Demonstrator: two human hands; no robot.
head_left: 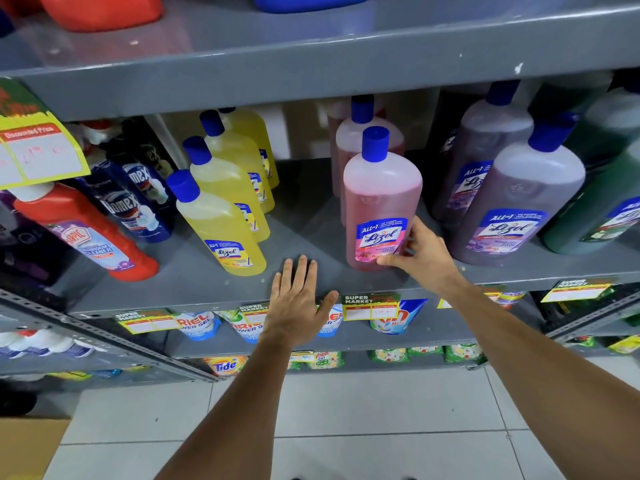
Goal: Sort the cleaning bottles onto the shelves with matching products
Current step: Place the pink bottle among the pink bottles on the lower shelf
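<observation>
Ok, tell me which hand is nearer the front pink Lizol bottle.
Right. The right hand touches the pink bottle low on its side; the left hand lies flat on the shelf edge, apart.

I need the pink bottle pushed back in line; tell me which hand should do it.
Right. The right hand already touches the front pink bottle at its label, while the left hand lies flat and empty on the shelf edge.
</observation>
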